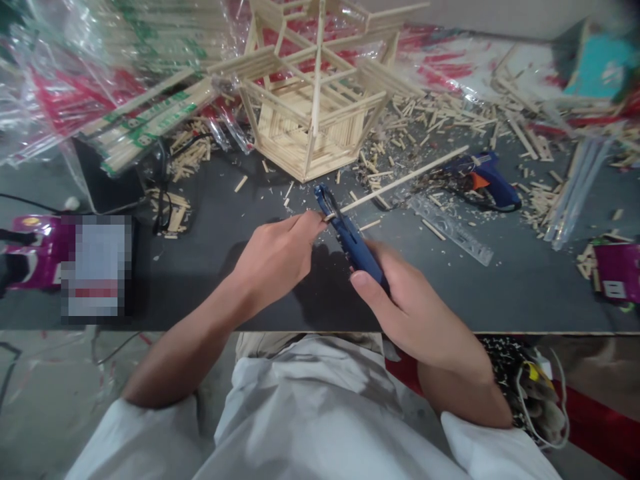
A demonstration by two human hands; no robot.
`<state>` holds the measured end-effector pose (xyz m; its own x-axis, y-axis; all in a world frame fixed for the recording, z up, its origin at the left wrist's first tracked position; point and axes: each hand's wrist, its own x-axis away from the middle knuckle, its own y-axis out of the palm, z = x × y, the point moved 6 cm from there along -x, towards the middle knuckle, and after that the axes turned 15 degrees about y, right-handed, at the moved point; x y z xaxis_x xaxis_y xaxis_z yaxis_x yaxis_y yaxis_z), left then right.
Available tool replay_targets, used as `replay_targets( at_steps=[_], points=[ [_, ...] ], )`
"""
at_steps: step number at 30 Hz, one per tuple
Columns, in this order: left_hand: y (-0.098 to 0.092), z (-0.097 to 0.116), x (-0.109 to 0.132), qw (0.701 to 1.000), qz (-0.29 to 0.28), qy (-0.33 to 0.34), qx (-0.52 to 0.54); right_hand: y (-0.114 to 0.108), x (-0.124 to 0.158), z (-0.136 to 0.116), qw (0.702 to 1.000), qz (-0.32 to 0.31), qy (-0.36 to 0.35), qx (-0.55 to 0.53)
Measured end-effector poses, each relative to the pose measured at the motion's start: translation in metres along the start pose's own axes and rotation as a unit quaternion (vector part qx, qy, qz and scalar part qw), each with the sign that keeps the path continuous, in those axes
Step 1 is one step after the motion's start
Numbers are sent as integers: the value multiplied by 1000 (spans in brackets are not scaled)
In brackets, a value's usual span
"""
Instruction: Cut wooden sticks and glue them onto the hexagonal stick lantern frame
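My left hand [280, 257] is closed, its fingertips pinching the near end of a long thin wooden stick [405, 179]. The stick slants up to the right, past the head of a blue cutting tool [357, 243]. Wrapped round that tool's handles is my right hand [400, 297], with the thumb along the near side. Just beyond both hands stands a framework of glued sticks [313, 127], with open polygonal sides and a slatted base. Short cut pieces lie on the dark table [225, 220] around it.
A blue glue gun [493, 183] and a clear ruler [455, 230] lie at the right. Wrapped stick bundles [155, 123] and plastic bags are at the back left. A phone-like device [97, 267] sits at the left edge, near a purple object [43, 250].
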<state>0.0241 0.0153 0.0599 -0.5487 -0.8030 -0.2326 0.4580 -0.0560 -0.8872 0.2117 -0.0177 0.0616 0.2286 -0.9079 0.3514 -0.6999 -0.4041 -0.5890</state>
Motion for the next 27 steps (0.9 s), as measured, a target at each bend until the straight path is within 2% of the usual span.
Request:
replay_targets(
  at_steps=[9,15,23,25,27],
  points=[
    [0,1,0,1000,-4,-7,-2,3,1,-2,1000,-1,26,-1],
    [4,-2,1,1000,6,-18,9,2,-2,-2,999,25,32,16],
    [9,-4,0,1000,14,-25,11,8,-11,1,987,21,113,109],
    [10,-5,-2,999,-4,-32,7,10,-14,-1,984,21,118,132],
    [12,-2,-3,997,-51,-51,-6,11,-16,-1,983,-3,127,134]
  ],
)
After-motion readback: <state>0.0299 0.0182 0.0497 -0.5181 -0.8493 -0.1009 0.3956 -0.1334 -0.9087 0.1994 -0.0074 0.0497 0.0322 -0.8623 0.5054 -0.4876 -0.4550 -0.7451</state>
